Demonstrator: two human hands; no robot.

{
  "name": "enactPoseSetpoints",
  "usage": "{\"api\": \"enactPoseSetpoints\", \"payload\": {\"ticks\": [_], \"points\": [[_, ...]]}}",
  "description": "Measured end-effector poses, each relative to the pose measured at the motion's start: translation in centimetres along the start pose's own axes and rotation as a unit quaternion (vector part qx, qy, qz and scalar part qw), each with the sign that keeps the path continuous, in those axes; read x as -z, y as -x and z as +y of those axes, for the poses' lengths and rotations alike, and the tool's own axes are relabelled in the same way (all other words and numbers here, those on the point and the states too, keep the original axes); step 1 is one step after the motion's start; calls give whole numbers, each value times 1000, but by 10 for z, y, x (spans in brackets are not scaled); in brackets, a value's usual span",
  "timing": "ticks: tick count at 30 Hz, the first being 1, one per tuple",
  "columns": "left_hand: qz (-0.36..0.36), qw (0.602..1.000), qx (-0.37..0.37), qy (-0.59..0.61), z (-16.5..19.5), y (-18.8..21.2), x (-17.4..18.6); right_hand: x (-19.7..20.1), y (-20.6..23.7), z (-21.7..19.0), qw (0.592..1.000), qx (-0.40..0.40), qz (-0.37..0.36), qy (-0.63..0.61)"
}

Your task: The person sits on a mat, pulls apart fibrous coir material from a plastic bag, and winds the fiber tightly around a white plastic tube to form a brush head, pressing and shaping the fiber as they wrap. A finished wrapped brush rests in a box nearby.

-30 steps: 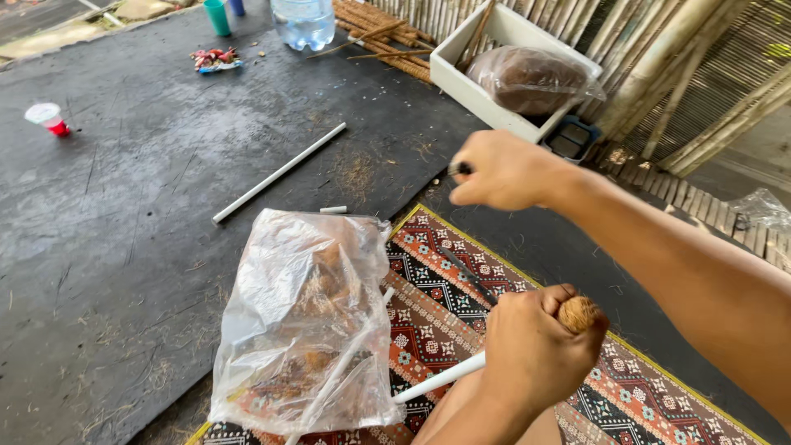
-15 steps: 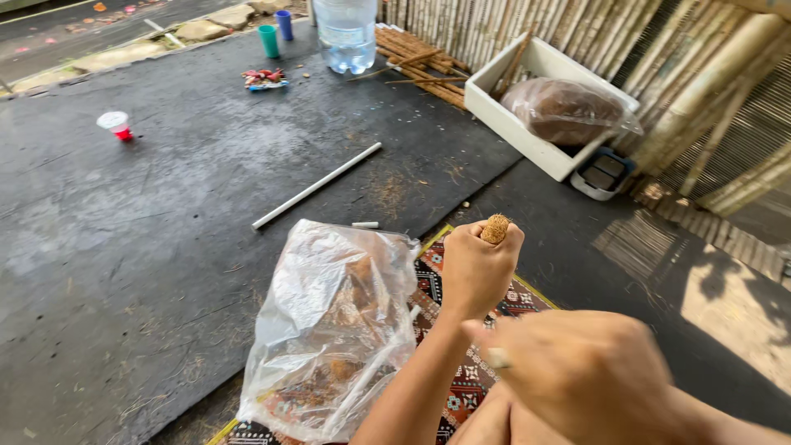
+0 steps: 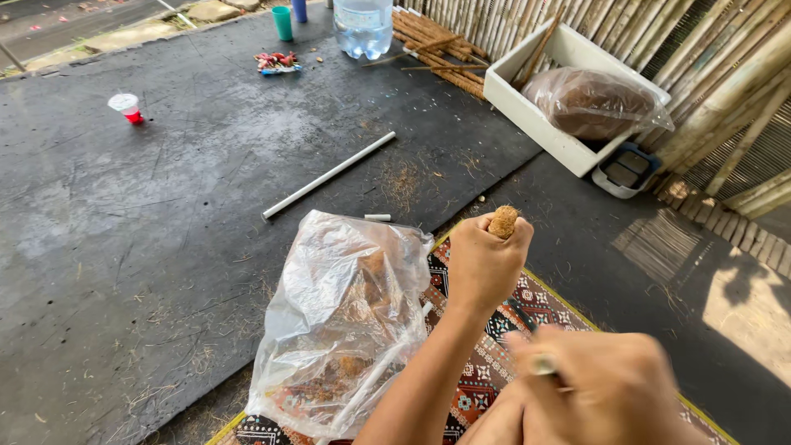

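My left hand (image 3: 484, 268) is raised above the patterned mat (image 3: 535, 305), fist closed around a brown fibrous lump (image 3: 504, 221) that sticks out of the top. What lies below the fist is hidden. Close to the camera, my right hand (image 3: 614, 391) is blurred, its fingers pinched on a small pale-tipped object (image 3: 540, 363). Left of both hands a crumpled clear plastic bag (image 3: 342, 321) with brown fibre inside lies partly on the mat.
A long white pipe (image 3: 329, 175) and a short white piece (image 3: 377, 217) lie on the dark floor. A white tub (image 3: 544, 124) holding a bagged brown mass stands by the bamboo wall (image 3: 725, 74). Further back stand a water bottle (image 3: 362, 29), a green cup (image 3: 283, 22) and a red-and-white cup (image 3: 127, 106).
My right hand has pulled back from its reach toward the white tub and now sits close to the camera. My left hand has lifted the brown lump higher, above the mat's far edge.
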State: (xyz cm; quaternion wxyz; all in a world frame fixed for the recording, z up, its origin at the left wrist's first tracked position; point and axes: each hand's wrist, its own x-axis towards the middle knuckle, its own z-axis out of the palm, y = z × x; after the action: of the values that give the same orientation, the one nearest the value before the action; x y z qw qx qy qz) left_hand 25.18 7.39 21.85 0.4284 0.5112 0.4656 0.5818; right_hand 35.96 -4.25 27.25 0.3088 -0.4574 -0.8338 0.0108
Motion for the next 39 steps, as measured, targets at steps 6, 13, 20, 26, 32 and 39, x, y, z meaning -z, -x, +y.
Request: {"api": "enactPoseSetpoints", "payload": {"ticks": [6, 13, 20, 26, 32, 39], "points": [[19, 999, -19, 24, 0, 2, 16, -10, 12, -2, 998, -36, -5, -50], [22, 1000, -8, -3, 1, 15, 58, -8, 14, 73, 891, -365, 5, -269], [-75, 997, 16, 23, 14, 39, 59, -10, -38, 130, 787, -398, -5, -471], [-92, 995, 25, 37, 25, 61, 54, -26, -86, 147, 782, -382, -143, -471], [-129, 991, 13, 29, 32, 74, 23, -43, -156, 116, 822, -304, -371, -308], [-98, 991, -44, 78, 13, 67, -19, -54, -166, 4, 843, -22, -456, 285]]}}
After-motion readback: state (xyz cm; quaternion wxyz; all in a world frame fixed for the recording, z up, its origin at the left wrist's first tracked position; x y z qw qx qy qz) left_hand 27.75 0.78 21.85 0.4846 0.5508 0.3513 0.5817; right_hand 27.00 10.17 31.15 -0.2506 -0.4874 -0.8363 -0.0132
